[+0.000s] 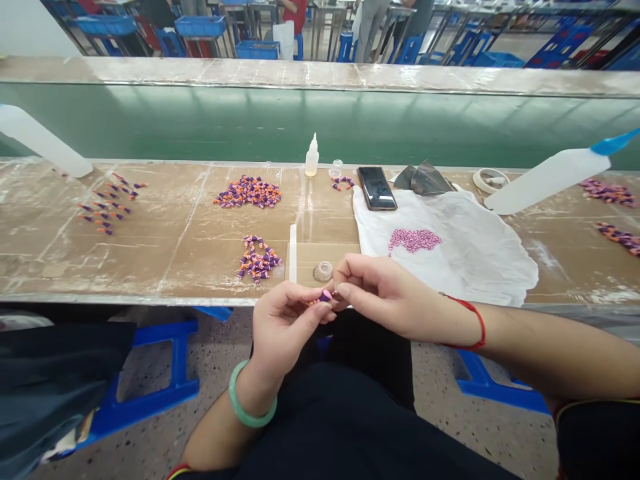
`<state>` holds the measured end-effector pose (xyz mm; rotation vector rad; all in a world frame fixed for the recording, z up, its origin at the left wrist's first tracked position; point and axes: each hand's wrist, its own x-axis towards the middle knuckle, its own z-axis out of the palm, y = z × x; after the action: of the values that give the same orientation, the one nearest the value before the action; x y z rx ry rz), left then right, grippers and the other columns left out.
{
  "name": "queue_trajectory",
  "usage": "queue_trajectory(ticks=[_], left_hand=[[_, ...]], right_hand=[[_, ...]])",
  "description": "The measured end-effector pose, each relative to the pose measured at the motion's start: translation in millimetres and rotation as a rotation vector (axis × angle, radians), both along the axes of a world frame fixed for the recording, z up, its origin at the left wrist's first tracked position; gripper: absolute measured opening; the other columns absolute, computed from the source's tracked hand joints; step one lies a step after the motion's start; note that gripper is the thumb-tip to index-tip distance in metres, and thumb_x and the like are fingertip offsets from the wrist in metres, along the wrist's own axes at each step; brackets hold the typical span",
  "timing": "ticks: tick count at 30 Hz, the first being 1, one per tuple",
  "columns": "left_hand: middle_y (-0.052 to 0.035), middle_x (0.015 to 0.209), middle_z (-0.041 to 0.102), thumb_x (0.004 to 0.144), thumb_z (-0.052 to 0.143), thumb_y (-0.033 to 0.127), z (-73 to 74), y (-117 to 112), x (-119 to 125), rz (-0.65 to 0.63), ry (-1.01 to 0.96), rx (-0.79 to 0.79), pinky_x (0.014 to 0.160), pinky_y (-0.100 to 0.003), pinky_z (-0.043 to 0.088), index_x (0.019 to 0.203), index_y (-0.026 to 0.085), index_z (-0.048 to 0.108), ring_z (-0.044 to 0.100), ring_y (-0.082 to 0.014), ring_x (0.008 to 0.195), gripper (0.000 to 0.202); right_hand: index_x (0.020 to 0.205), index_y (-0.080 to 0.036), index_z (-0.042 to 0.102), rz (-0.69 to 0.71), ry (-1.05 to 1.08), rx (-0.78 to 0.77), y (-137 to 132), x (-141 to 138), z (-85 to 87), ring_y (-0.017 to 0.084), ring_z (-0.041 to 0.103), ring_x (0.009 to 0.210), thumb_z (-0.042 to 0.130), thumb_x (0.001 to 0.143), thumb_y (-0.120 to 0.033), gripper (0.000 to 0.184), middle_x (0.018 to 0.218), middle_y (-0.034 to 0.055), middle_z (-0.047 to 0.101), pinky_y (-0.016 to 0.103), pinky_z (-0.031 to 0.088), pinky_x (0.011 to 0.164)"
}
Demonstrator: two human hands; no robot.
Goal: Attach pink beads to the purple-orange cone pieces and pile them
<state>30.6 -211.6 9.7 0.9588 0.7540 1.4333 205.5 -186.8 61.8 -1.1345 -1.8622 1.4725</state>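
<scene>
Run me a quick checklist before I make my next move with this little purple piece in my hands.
1. Left hand gripping the small purple piece: ok, pinched in the fingertips.
2. Right hand holding a part to add: cannot tell, its fingertips hide it.
3. Pink bits gathered on the white cloth: ok, in one patch.
4. Dropper bottle upright: ok, standing beyond your hands.
5. Phone clear of the cloth: not ok, its near end lies on it.
</scene>
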Motion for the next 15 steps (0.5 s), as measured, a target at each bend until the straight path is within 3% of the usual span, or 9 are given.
queue_trajectory(ticks=[7, 15], left_hand=[[-0.0007, 0.073, 0.08, 0.073, 0.09, 0.025, 0.9, -2.2, 2.0, 0.013, 0.05, 0.024, 0.056, -0.017, 0.064, 0.078, 0.02, 0.077, 0.075, -0.0141, 0.057, 0.015], [0.0013, 0.076, 0.081, 0.076, 0.087, 0.02, -1.8, -4.2, 3.5, 0.01, 0.044, 0.05, 0.06, -0.016, 0.065, 0.082, 0.023, 0.079, 0.076, -0.0128, 0.059, 0.011]], right_hand=[[0.085, -0.022, 0.052, 0.003, -0.005, 0.044, -3.4, 1.4, 0.8, 0.015, 0.063, 0.064, 0.051, 0.092, -0.028, 0.009, 0.074, 0.0026, 0.069, 0.027, 0.048, 0.054], [0.08, -0.021, 0.052, -0.007, -0.045, 0.221, -5.0, -0.2, 5.8, 0.009, 0.059, 0.055, 0.051, 0.088, -0.016, 0.008, 0.069, -0.001, 0.068, 0.021, 0.044, 0.049]])
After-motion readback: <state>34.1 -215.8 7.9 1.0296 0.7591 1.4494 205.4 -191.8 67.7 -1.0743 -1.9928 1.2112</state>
